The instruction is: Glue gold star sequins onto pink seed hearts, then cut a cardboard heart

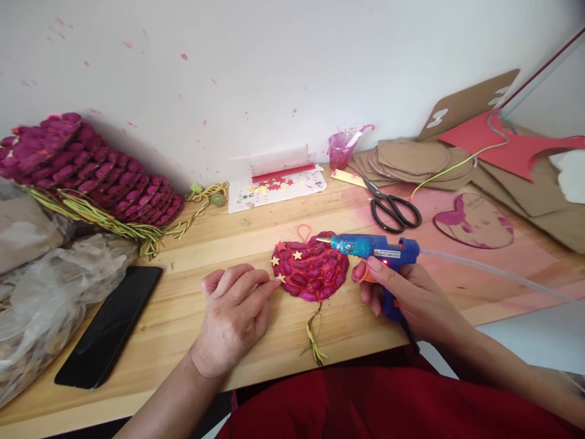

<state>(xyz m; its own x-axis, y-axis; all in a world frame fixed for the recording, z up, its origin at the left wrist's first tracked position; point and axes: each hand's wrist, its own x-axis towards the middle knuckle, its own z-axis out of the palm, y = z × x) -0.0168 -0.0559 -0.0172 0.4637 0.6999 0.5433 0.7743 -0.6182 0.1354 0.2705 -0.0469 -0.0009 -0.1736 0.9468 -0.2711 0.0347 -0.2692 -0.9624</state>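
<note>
A red-pink heart-shaped ornament (311,269) covered in dyed seeds lies on the wooden table (228,244), with small gold stars along its left edge, an orange loop on top and a yellow-green tassel below. My left hand (235,311) rests on the table left of it, fingers curled, index fingertip pressing a star at the ornament's edge. My right hand (404,292) grips a blue hot glue gun (372,250), whose nozzle hovers over the ornament's upper right. A clear glue stick (493,272) sticks out behind the gun.
A black phone (109,326) lies at left beside plastic bags (43,299). Finished pink ornaments (91,167) are stacked at back left. Star sticker sheet (276,186), pink cup (342,148), black scissors (393,207) and cardboard heart cutouts (414,160) lie behind and to the right.
</note>
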